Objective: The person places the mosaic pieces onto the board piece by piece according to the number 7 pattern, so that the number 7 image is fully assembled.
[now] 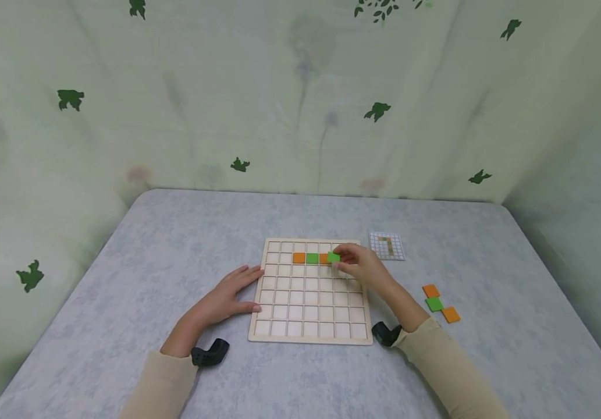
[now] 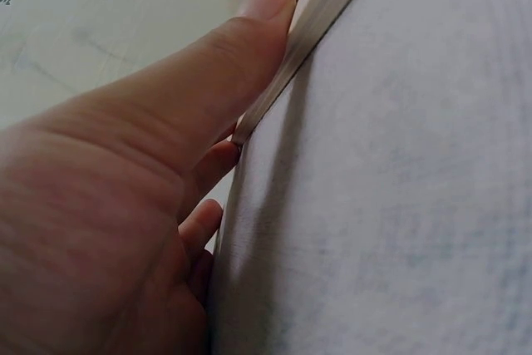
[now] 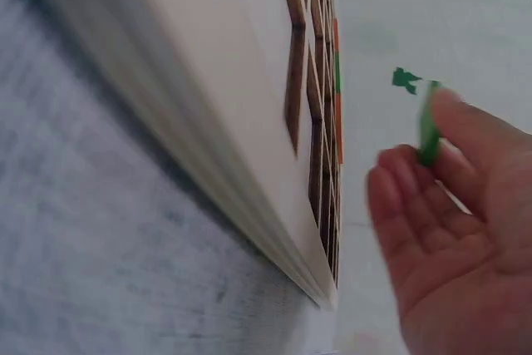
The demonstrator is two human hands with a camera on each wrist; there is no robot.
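A wooden grid board lies on the table with its square cells facing up. In its second row from the back sit an orange tile, a green tile and another orange tile, side by side. My right hand pinches a green tile between thumb and fingers; in the head view it overlaps the right-hand orange tile. In the right wrist view that tile is held on edge, above the board. My left hand rests at the board's left edge, fingers extended, thumb touching the rim.
A small printed pattern card lies behind the board on the right. To the right of my right forearm are an orange tile, a green tile and an orange tile. A patterned curtain stands behind the table.
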